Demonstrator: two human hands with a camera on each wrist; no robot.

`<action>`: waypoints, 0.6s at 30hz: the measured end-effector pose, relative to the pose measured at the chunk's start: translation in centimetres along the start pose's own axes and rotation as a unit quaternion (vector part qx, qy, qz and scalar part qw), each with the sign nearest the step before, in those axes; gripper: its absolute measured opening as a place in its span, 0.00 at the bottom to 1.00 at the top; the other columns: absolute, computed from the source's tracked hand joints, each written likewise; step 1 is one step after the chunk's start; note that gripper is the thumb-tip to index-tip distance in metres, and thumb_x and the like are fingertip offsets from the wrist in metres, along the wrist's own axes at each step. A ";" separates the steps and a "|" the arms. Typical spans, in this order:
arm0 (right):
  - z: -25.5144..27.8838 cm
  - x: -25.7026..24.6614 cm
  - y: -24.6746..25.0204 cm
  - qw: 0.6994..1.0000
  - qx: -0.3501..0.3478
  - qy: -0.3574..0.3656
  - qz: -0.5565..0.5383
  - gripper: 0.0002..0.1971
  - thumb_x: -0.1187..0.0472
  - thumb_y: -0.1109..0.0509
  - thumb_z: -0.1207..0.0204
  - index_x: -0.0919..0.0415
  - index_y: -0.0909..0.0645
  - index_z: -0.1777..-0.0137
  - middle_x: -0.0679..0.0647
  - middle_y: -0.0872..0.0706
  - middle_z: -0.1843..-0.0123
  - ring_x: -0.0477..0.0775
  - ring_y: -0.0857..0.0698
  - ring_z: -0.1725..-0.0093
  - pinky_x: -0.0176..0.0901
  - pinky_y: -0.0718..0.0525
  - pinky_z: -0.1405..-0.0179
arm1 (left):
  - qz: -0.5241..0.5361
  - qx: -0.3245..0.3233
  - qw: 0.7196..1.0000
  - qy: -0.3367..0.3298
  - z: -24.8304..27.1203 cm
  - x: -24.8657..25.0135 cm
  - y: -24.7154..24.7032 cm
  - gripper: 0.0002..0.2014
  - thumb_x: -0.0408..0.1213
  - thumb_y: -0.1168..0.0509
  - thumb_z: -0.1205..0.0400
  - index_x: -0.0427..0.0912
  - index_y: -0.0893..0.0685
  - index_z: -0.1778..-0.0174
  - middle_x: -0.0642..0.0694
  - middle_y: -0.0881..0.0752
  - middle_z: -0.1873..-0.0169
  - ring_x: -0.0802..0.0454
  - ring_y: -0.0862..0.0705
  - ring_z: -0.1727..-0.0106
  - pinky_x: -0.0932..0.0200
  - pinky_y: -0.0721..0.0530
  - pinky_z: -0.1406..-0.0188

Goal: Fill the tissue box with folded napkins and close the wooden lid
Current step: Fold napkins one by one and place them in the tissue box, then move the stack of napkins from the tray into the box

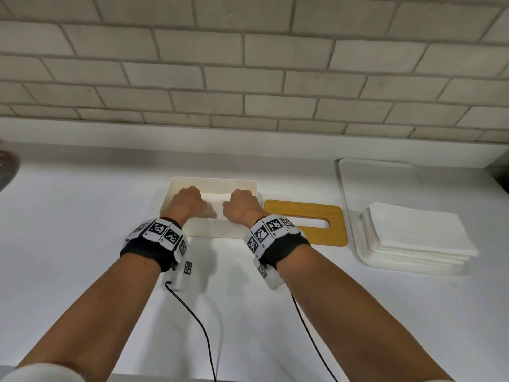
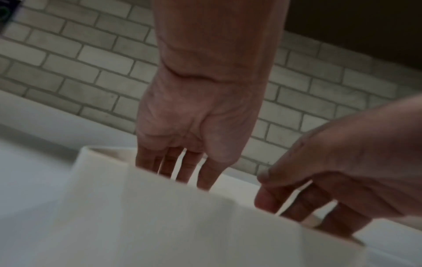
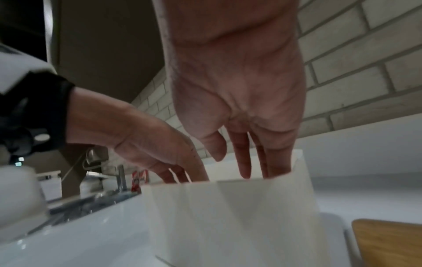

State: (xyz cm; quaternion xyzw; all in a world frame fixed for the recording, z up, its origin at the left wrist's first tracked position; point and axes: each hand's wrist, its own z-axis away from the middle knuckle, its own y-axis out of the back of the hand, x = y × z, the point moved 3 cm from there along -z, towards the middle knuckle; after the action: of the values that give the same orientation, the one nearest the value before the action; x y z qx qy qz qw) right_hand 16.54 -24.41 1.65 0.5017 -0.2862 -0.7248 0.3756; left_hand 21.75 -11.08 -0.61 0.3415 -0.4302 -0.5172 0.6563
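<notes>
Nearest the camera, two bare forearms with marker-printed wrist bands reach forward over a white counter, thin black cables trailing back from the bands. Just beyond, the left hand and right hand dip side by side into the open white tissue box, fingers pointing straight down past the rim. Both wrist views show the fingers extended and slightly spread rather than curled around anything, apparently pressing a layer of napkins flat so more will fit; their tips are hidden by the box wall, so contact cannot be confirmed.

Touching the box's right side, or just beside it, lies the wooden lid, flat with its slot facing up, likely parked within reach for the closing step. Farther right, a stack of folded napkins sits on a white tray, well apart from the box, suggesting filling is not finished. At the back rises a pale brick-tile wall. The right wrist view also catches a metal faucet off to the left, blurred.
</notes>
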 end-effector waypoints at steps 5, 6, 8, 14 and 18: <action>3.6 4.1 3.9 0.988 0.119 0.057 -0.076 0.20 0.53 0.39 0.17 0.70 0.16 0.59 0.64 0.12 0.50 0.63 0.16 0.48 0.50 0.17 0.47 | 0.074 0.111 0.985 -0.110 3.5 6.0 1.6 0.16 0.43 0.39 0.18 0.36 0.13 0.43 0.41 0.14 0.40 0.39 0.19 0.37 0.52 0.22 0.43; 4.7 5.6 5.0 0.984 0.145 0.061 -0.087 0.21 0.53 0.39 0.17 0.70 0.15 0.60 0.62 0.11 0.52 0.62 0.16 0.47 0.51 0.17 0.46 | 0.109 0.123 0.977 -0.135 4.6 7.8 1.7 0.15 0.42 0.38 0.18 0.35 0.13 0.49 0.39 0.13 0.44 0.37 0.18 0.39 0.51 0.21 0.44; 6.7 9.0 7.4 0.975 0.185 0.047 -0.114 0.20 0.52 0.38 0.17 0.65 0.15 0.62 0.58 0.10 0.53 0.59 0.17 0.48 0.48 0.19 0.47 | 0.176 0.116 0.962 -0.176 6.9 11.4 1.2 0.15 0.41 0.37 0.19 0.32 0.13 0.56 0.38 0.12 0.50 0.38 0.16 0.44 0.50 0.20 0.45; 11.5 21.0 14.4 0.949 0.283 -0.038 -0.134 0.25 0.53 0.37 0.18 0.60 0.34 0.77 0.53 0.27 0.77 0.54 0.29 0.73 0.45 0.29 0.61 | 0.417 -0.045 0.895 -0.150 10.5 20.9 -3.3 0.11 0.37 0.30 0.22 0.36 0.11 0.48 0.41 0.11 0.49 0.49 0.15 0.51 0.50 0.15 0.37; 14.1 27.6 17.5 0.937 0.312 -0.102 -0.116 0.27 0.54 0.37 0.19 0.58 0.41 0.79 0.51 0.37 0.81 0.53 0.36 0.77 0.46 0.33 0.65 | 0.441 -0.113 0.881 -0.131 12.0 25.2 -5.9 0.05 0.34 0.31 0.23 0.39 0.16 0.65 0.46 0.20 0.69 0.51 0.21 0.66 0.55 0.16 0.45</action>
State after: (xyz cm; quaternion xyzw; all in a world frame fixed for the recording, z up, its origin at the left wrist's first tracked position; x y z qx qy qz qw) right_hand 1.82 -56.55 6.02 0.5470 -0.4745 -0.6848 0.0821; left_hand 10.80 -37.00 4.20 -0.0305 -0.5572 -0.2597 0.7881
